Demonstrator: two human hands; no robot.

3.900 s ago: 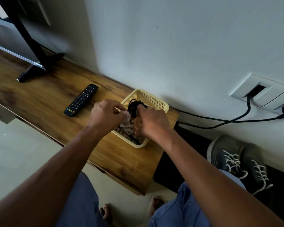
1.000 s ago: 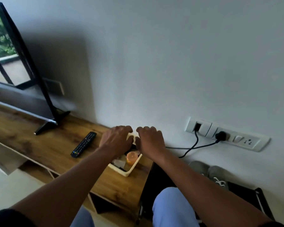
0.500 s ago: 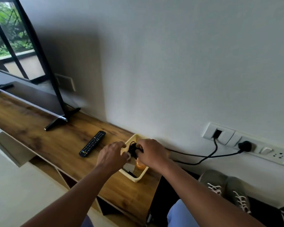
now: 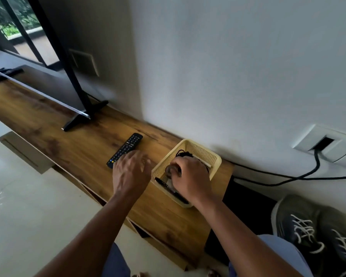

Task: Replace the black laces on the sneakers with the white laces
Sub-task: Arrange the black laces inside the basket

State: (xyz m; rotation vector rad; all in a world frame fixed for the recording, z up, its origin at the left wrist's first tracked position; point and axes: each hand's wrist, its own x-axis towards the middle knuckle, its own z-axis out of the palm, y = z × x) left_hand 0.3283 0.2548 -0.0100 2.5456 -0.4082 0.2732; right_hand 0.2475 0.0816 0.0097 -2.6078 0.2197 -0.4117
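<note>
Relacing looks finished; I'm stowing black laces [image 4: 183, 153] in the pale-yellow mesh plastic basket [image 4: 214, 156]; right hand [image 4: 190, 178] fingers curl inside, contents unclear; left hand [image 4: 131, 172] blurred, seemingly spread; white-laced dark sneakers [image 4: 316, 234] at four o'clock; next, withdraw.

You are in a home, in a living room. A big TV [image 4: 48, 80] stands on a long wooden shelf [image 4: 72, 136], with a remote [image 4: 126, 148] beside it. Sneakers [image 4: 316, 232] sit by the wall.
</note>
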